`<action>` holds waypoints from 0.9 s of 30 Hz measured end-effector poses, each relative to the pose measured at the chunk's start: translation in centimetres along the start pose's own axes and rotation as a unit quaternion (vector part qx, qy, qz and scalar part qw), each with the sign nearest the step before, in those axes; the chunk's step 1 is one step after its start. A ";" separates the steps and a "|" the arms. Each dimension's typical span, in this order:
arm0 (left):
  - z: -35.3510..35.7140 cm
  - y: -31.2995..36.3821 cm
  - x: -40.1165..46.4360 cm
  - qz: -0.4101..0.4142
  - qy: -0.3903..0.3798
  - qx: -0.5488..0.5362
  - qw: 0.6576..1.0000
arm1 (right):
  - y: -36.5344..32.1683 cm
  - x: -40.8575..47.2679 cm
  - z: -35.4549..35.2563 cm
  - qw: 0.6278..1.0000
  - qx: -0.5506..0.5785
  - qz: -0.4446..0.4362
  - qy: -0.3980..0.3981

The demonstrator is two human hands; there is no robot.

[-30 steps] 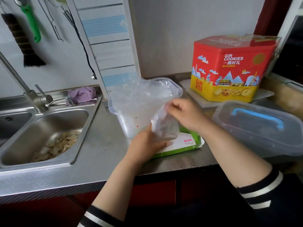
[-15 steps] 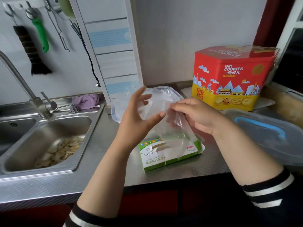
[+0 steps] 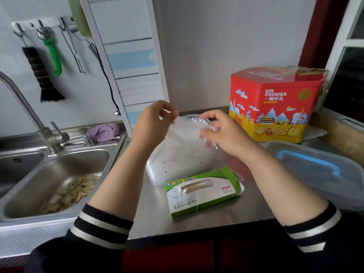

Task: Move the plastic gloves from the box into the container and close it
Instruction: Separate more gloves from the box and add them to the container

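A thin clear plastic glove (image 3: 184, 133) hangs spread between my two hands above the clear plastic container (image 3: 157, 170). My left hand (image 3: 152, 123) pinches its upper left edge and my right hand (image 3: 220, 131) grips its right side, fingers curled into the film. The container sits on the steel counter behind the green and white glove box (image 3: 201, 191), which lies flat with its slot facing up. The glove and my hands hide much of the container. Its clear lid (image 3: 315, 170) with a blue handle lies on the counter to the right.
A red and yellow cookie tin (image 3: 275, 103) stands at the back right. A steel sink (image 3: 57, 182) with peelings in it and a tap (image 3: 25, 107) are on the left, a purple cloth (image 3: 103, 132) behind it. Tools hang on the wall.
Both hands rose from the box with a glove and now hold it stretched over the container. My left hand went from spread fingers to pinching the film.
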State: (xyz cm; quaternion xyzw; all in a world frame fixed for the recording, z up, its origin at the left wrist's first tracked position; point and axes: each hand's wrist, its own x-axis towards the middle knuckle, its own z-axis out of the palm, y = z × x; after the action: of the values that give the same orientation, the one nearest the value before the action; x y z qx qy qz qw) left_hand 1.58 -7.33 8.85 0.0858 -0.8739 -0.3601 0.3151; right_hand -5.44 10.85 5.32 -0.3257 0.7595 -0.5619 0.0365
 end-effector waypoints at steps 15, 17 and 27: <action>-1.5 -7.1 3.9 -0.002 0.110 0.333 0.936 | 1.8 10.3 2.9 0.931 -0.357 0.047 0.057; -1.7 -6.8 3.6 0.048 0.129 0.311 0.940 | 2.1 10.6 3.1 0.922 -0.382 0.047 0.038; 1.1 -5.5 -1.1 0.139 0.008 0.190 0.972 | 2.6 7.1 2.2 0.968 -0.180 -0.086 0.155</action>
State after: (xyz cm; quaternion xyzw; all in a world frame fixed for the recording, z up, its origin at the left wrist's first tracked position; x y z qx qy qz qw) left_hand 1.38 -10.28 3.99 0.0251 -0.9272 -0.1393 0.3468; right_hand -11.26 5.67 4.46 -0.3000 0.8139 -0.4603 -0.1889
